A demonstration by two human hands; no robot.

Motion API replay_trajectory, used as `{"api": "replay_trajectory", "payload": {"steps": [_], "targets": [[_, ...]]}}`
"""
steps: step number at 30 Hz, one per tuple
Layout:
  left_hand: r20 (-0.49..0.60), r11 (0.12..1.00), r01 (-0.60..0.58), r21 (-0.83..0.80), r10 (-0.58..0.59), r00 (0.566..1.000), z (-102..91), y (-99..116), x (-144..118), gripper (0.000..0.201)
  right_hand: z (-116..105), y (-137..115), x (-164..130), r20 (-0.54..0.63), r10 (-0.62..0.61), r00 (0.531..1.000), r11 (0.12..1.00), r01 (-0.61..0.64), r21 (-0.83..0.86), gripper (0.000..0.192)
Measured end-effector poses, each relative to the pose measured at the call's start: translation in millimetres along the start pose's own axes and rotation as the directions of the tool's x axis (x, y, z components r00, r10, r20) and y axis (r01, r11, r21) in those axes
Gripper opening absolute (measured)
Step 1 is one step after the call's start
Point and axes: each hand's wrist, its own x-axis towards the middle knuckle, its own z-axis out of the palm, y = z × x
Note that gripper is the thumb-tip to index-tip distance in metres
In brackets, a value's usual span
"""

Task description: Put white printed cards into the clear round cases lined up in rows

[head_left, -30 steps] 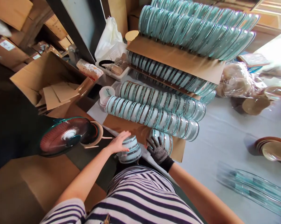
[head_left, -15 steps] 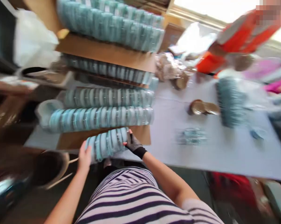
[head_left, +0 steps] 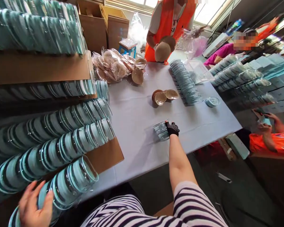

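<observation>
While my left hand (head_left: 35,203) lies with fingers and thumb spread over the near-left row of bluish containers (head_left: 70,181), my gloved right hand (head_left: 173,128) touches a clear stack (head_left: 161,130) on the white table (head_left: 134,123). That stack lies right of the row and farther off, nearest my right; its long axis seems roughly left-right. My fingers curl over its right end; I can't tell whether they pinch. Compared with half a second ago, my right hand is off the row.
</observation>
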Motion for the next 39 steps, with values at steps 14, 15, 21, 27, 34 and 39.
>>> {"api": "replay_trajectory", "payload": {"steps": [14, 15, 21, 27, 34, 39], "targets": [[0.967, 0.592, 0.773, 0.228, -0.234, -0.106, 242.9, 174, -27, 0.074, 44, 57, -168, 0.345, -0.523, 0.779, 0.843, 0.414, 0.344, 0.052], [0.986, 0.571, 0.810, 0.136, -0.154, -0.058, 234.5, 171, -30, 0.074, 39, 58, -174, 0.275, -0.606, 0.747, 0.780, 0.489, 0.389, 0.051], [0.901, 0.719, 0.588, -0.369, 0.122, 0.416, 175.1, 103, -48, 0.085, 58, 76, -217, 0.282, -0.724, 0.629, 0.686, 0.614, 0.391, 0.043], [0.873, 0.864, 0.474, -0.169, -0.092, 0.479, 165.6, 49, -63, 0.084, 107, 73, -242, 0.620, -0.554, 0.556, 0.783, 0.601, 0.160, 0.039], [0.835, 0.971, 0.117, -0.208, 0.114, 0.539, 167.7, 88, -42, 0.071, 90, 27, -205, 0.462, -0.844, 0.274, 0.273, 0.959, -0.070, 0.069], [0.897, 0.985, -0.156, -0.077, 0.137, 0.420, 171.3, 105, -15, 0.069, 91, -8, -199, 0.586, -0.787, -0.193, -0.242, 0.970, -0.004, 0.089]]}}
